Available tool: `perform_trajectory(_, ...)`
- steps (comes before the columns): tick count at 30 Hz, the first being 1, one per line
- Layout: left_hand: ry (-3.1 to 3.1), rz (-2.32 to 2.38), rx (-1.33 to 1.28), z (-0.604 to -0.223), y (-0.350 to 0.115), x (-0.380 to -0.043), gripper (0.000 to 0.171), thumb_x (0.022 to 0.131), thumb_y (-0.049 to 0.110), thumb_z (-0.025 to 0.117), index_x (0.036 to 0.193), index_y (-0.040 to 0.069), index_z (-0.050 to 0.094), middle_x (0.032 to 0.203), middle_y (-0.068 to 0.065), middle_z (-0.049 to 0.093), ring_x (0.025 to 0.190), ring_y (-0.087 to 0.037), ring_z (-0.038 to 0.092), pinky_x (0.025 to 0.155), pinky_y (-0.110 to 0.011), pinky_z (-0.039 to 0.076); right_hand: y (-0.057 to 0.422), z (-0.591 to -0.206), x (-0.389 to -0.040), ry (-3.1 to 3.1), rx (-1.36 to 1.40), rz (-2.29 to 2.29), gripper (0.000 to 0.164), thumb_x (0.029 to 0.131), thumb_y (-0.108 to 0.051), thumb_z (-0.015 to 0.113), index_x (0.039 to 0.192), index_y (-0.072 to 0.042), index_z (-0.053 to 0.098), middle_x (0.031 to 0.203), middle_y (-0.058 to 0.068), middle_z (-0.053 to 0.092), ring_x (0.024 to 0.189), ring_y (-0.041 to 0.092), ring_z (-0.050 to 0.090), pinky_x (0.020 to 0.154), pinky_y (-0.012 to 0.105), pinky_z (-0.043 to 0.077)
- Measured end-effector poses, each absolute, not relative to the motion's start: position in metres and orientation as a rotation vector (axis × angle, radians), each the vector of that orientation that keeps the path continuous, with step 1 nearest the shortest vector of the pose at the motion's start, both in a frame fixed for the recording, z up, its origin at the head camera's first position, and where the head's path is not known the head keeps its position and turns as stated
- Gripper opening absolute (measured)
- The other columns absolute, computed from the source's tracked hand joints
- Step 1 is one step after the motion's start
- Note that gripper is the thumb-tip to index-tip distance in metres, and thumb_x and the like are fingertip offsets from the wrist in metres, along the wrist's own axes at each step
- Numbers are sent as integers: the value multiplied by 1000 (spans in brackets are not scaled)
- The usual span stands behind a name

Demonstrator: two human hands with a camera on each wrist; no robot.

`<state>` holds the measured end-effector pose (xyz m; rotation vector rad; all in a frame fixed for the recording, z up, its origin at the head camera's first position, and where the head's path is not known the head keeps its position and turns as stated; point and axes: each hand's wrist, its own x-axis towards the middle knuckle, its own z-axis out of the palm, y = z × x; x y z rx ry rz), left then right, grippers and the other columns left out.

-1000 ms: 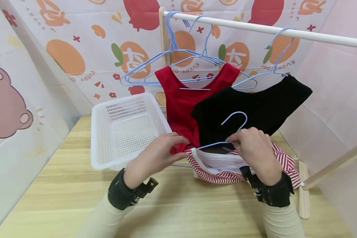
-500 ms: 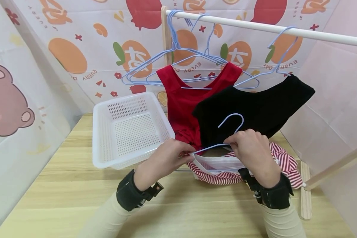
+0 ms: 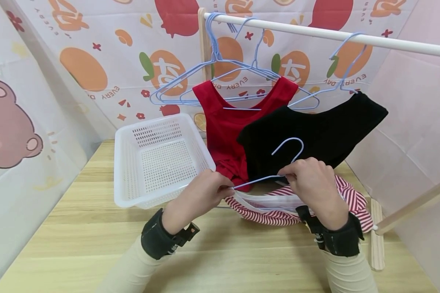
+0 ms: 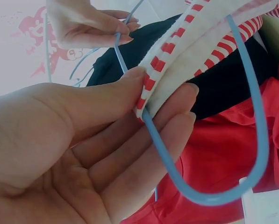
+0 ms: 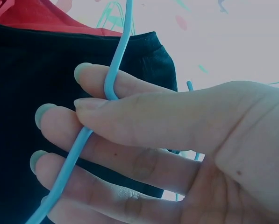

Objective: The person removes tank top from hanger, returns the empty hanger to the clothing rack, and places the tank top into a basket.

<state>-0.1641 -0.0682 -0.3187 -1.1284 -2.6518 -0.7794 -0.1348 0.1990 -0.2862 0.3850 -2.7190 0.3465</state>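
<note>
In the head view my left hand (image 3: 201,191) pinches the white-trimmed edge of a red-and-white striped top (image 3: 275,218) together with a light blue wire hanger (image 3: 254,181). The left wrist view shows the hanger's rounded end (image 4: 258,126) looping out past the thumb and fingers, with the striped edge (image 4: 160,65) wrapped on the wire. Thumb and fingers of my right hand (image 3: 315,189) grip the hanger just below its hook; the right wrist view shows the bent wire (image 5: 67,175) crossing the fingers. The top's far side lies on the table, partly behind the right hand.
A white perforated basket (image 3: 122,202) stands on the left of the wooden table (image 3: 220,260). Behind the hands, a red garment (image 3: 223,126) and a black garment (image 3: 308,130) hang on blue hangers from a white rod (image 3: 297,31). Several bare hangers (image 3: 176,81) cluster at its left end.
My left fingers have closed on the top's edge, which has shifted left along the hanger. The hanger's hook tipped left, then back right. My right hand keeps its grip.
</note>
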Motion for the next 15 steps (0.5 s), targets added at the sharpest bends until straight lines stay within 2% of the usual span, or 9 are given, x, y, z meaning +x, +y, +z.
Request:
perform_trajectory(7, -2668, -795, -1140, -317, -72, -165, 5, 89, 8, 80, 85, 11, 81, 69, 4, 67, 61, -6, 49, 58, -18, 44, 203, -285, -136, -2741, 366, 379, 29, 91, 3, 62, 95, -15, 85, 63, 2, 65, 51, 16, 41, 43, 27, 26)
perform_trajectory(13, -2662, -777, -1154, -316, -75, -167, 14, 88, 6, 80, 76, 12, 76, 62, 7, 55, 59, -5, 44, 57, -19, 40, 207, -284, -136, -2741, 346, 388, 27, 93, 1, 62, 96, -14, 85, 62, 2, 64, 50, 16, 41, 42, 27, 26)
perform_trajectory(15, -2668, -775, -1154, -315, -76, -167, 13, 88, 7, 80, 77, 12, 76, 62, 6, 56, 59, -5, 44, 57, -19, 40, 208, -284, -136, -2738, 341, 388, 28, 92, 1, 62, 95, -14, 85, 61, 2, 63, 50, 16, 41, 42, 27, 26)
